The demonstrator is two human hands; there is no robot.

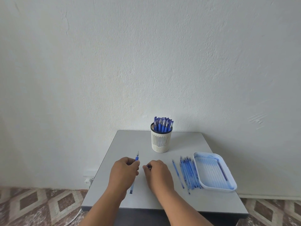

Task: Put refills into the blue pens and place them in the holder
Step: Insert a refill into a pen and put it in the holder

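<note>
My left hand (124, 172) grips a blue pen (136, 158) near its tip; the thin point sticks up past my fingers and the barrel's rear end shows below my wrist. My right hand (157, 172) is curled beside it and pinches a small blue piece (148, 167), mostly hidden by the fingers. A cream slotted holder (161, 141) stands at the back of the grey table (187, 203), filled with several capped blue pens (162, 123). Several blue refills (189, 172) lie in a loose bundle to the right.
A white tray (215, 172) stained with blue ink sits at the table's right edge, one dark refill inside it. A white wall rises behind the table. A wall socket (88, 181) and cable are low at the left, above a patterned floor.
</note>
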